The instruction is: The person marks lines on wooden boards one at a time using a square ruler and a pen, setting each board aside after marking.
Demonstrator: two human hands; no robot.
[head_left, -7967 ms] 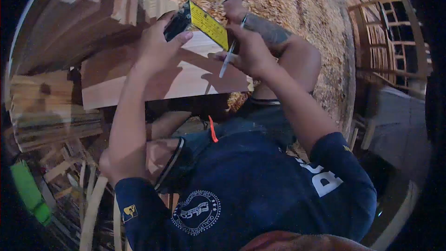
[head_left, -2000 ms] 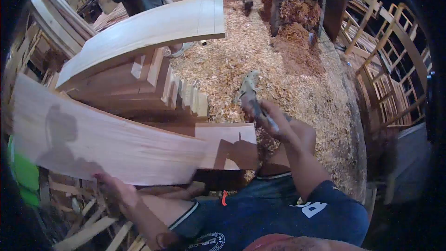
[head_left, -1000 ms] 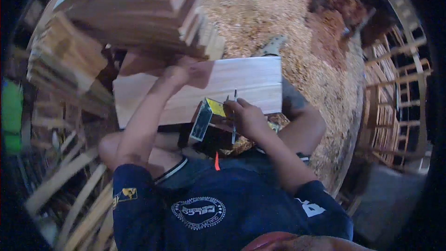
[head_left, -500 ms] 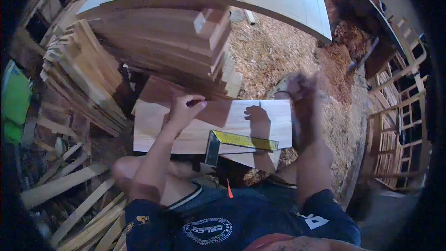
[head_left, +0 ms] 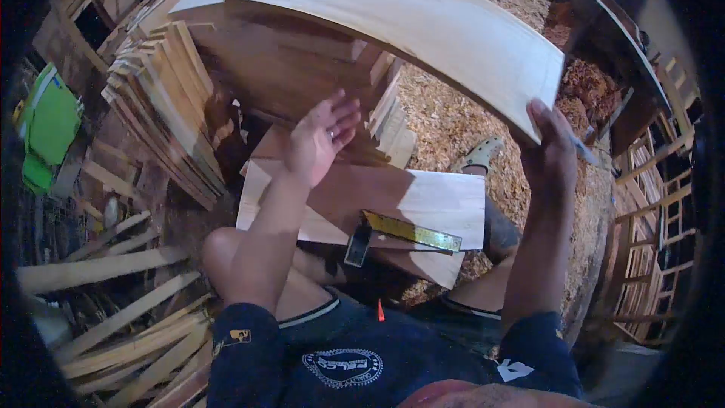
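Fingers of the right hand grip the end corner of a wide curved plank, beyond and to the right of the try square; a slim pale rod, perhaps a pen but too blurred to be sure, juts out beside the same hand. Empty, the left hand is raised beyond and to the left of the try square, fingers half spread and slightly bent, one wearing a ring. The try square, with yellow blade and dark stock, lies at the near edge of a short board; part of another board shows on its near side. Well beyond the try square, the curved plank reaches across above a board stack. Left of it are leaning planks, with loose wooden strips nearer the body. Beyond it to the right, a clog rests among wood shavings; slatted wooden frames stand farther right.
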